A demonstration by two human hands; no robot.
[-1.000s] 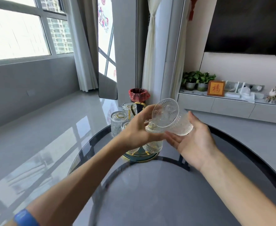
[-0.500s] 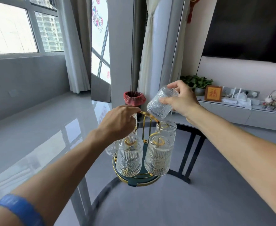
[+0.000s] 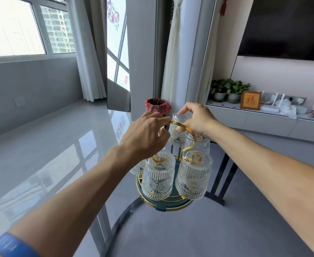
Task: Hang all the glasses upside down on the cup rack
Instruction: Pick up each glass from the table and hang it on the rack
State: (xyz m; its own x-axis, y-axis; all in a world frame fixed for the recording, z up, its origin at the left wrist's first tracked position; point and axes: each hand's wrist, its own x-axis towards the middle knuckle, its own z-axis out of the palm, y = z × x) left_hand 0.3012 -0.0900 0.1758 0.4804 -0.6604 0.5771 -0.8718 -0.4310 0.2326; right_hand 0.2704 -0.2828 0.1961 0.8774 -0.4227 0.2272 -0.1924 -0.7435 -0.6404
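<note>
left hand point(image 3: 145, 134) hides rear-left glass point(image 3: 136, 168); right hand point(image 3: 197, 120) covers held glass point(image 3: 180, 130) base; wristband point(image 3: 13, 245) cut off.

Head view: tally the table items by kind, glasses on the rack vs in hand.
Glasses on the rack: 4 (front left, front right, back right, one half hidden behind the left hand at)
Glass in the right hand: 1
Cup rack: 1
Total: 6; others may be hidden.
</note>
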